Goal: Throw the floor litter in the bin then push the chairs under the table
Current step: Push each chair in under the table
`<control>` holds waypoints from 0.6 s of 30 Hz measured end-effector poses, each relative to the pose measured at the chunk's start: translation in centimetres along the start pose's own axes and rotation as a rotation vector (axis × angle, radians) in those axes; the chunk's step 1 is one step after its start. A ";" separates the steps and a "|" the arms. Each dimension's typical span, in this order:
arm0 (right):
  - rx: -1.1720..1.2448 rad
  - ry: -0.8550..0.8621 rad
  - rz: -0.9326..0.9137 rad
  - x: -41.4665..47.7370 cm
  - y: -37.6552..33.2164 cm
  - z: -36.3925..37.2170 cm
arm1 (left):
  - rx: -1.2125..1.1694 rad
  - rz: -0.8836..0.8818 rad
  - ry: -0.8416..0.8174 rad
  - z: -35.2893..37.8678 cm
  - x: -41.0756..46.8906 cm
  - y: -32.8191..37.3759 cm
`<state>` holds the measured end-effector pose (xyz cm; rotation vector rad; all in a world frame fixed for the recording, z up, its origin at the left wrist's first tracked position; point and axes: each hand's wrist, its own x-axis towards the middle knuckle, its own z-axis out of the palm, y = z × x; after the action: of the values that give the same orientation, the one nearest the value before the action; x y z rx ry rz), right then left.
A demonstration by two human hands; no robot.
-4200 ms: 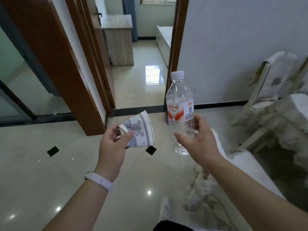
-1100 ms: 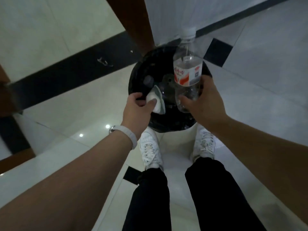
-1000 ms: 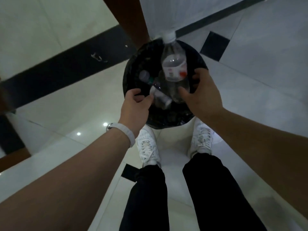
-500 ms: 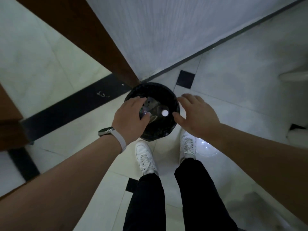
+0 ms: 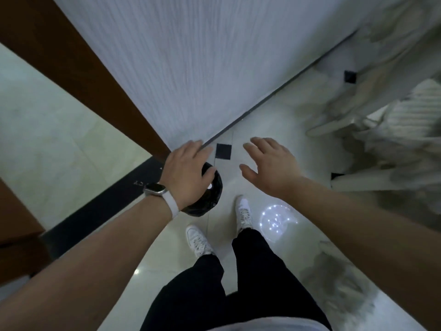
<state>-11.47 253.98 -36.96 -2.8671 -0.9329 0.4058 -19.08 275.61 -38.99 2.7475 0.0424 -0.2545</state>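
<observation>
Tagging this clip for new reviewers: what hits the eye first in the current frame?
Two empty hands dominate mid-frame: the left hand, held open, covers most of the black bin by the wall, and the right hand hangs open over the floor. Blurred pale chairs fill the right edge, and a bright reflection shines on the floor near the right shoe.

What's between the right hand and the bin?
Head view: only bare floor tile between the right hand and the bin; the left hand hovers over the bin.
</observation>
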 end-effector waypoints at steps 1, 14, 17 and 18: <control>-0.019 0.027 0.012 -0.7 0.4 -1.5 | 0.003 0.018 0.013 -1.4 0.0 1.0; -0.131 0.216 0.165 -6.4 8.5 -17.6 | 0.114 0.294 0.194 -13.2 5.9 14.9; -0.146 0.251 0.186 -7.1 12.4 -20.1 | 0.119 0.355 0.232 -14.4 8.8 18.8; -0.153 0.276 0.195 -7.3 13.9 -20.9 | 0.113 0.378 0.244 -14.7 9.9 20.3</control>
<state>-3.49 238.20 -17.75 -3.0565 -0.6674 -0.0516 -5.51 262.23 -19.88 2.8106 -0.4334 0.1873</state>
